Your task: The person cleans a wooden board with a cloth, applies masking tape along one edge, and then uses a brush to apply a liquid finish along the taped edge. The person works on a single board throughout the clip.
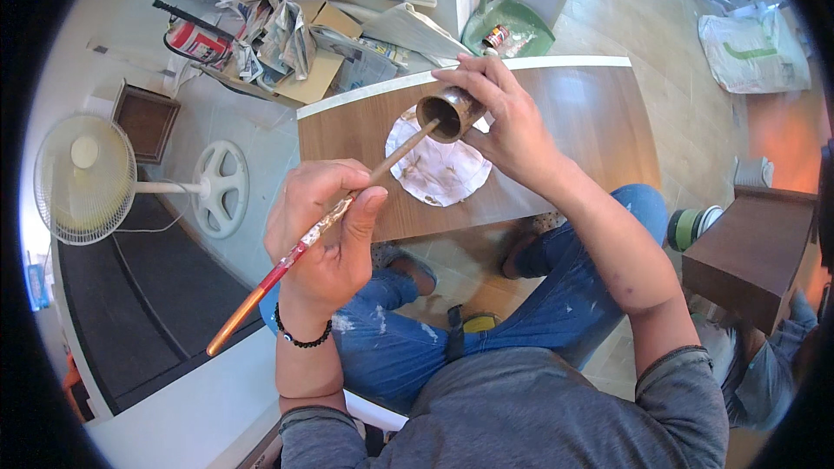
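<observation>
My left hand (320, 239) is closed around a paintbrush (276, 278) with a red and orange handle and a paint-smeared middle. Its far end reaches into the mouth of a small brown cylindrical cup (451, 110), so the bristles are hidden. In my right hand (514, 117) the cup lies tilted, its opening facing me and my fingers wrapped over its top and side. Beneath the cup, a round white sheet (441, 181) with brown smears rests on the wood-grain tabletop (578, 126).
A cardboard box (310, 76) with crumpled newspaper and a red fire extinguisher (198, 42) stand beyond the table. Behind it lies a green dustpan (521, 22) with a can. A white fan (84, 175) is at left. At right are a brown box (751, 252) and another person's arm.
</observation>
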The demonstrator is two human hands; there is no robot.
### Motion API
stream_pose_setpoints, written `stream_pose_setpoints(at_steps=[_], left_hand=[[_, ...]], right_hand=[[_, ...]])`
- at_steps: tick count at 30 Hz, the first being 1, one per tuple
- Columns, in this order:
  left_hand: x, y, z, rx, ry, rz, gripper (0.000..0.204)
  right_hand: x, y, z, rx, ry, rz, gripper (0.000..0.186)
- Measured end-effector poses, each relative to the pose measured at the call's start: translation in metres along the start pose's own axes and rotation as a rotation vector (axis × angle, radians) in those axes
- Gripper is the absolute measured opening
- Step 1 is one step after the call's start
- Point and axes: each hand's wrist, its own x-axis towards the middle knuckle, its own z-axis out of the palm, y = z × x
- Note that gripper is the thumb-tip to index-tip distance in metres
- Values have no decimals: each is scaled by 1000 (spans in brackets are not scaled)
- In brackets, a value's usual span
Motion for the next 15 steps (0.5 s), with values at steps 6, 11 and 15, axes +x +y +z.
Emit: stream_pose_setpoints(at_steps=[6,11,15], left_hand=[[0,-5,-7,-23,13,-34,17],[-1,-6,-9,-170,23,-148,16],[-1,-9,-13,-150,7,-195,14]], right_hand=[[4,2,-9,-54,55,-13,55],[7,3,-17,-23,54,40,54],[8,3,-23,0,63,36,59]])
